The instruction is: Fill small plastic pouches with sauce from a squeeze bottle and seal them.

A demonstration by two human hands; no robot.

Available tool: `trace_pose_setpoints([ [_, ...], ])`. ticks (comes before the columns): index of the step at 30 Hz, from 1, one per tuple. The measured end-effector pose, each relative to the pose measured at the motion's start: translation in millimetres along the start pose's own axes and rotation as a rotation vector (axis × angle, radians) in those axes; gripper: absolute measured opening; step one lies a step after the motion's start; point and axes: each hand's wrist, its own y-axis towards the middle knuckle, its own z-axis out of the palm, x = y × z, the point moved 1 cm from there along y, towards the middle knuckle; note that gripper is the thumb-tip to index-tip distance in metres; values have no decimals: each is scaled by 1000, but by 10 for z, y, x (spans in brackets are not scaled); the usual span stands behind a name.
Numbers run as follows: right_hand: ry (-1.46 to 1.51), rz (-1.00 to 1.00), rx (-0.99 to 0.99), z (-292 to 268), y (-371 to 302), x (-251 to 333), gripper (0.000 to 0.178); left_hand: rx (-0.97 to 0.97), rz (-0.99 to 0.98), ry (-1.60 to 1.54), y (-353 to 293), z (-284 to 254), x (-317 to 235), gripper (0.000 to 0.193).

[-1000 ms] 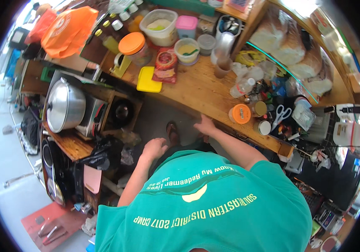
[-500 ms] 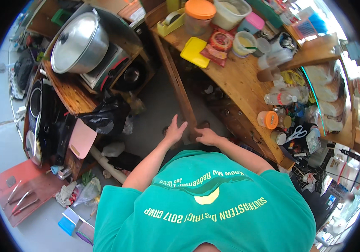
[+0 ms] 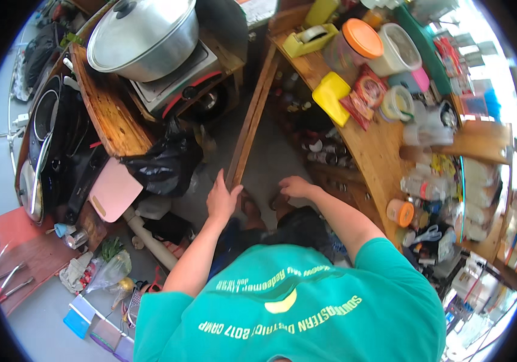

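Note:
The free end of a narrow-edged wooden panel (image 3: 252, 130), seen from above, meets my left hand (image 3: 222, 199). Its fingers lie along the left side and the thumb is at the right, with the panel's end between them. My right hand (image 3: 294, 186) is held apart from the panel, holding nothing, its fingers loosely bent. Below the hands, my feet (image 3: 250, 205) show on the grey floor. A black plastic bag (image 3: 165, 163) hangs to the left of my left hand.
A large lidded pot (image 3: 149, 45) stands on a stove (image 3: 180, 81) at the upper left. The wooden counter (image 3: 370, 157) on the right carries a yellow lid (image 3: 332, 96), tubs and an orange-lidded jar (image 3: 401, 212). A pink board (image 3: 115, 190) leans at the left.
The panel's free end has swung left. My right hand has let go of it and moved right, while my left hand has come onto its end. The view has shifted.

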Motion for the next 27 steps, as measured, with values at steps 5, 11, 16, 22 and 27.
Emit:
trace_pose_setpoints([
  [5,-389,175,-196,-727,1287,-1253,43,-63,90,4,139,-142,74,74],
  [11,-169,405,-250,-1624,2636,-1322,49,-177,54,65,175,-202,193,69],
  [16,-310,341,-595,-1765,3813,-2148,74,-187,15,98,244,-198,240,73],
  [22,-79,300,-715,-1425,4595,-2113,56,-212,-47,181,171,-256,311,79],
  [27,-244,424,-765,-1735,4335,-3055,42,-224,12,93,381,-170,373,84],
])
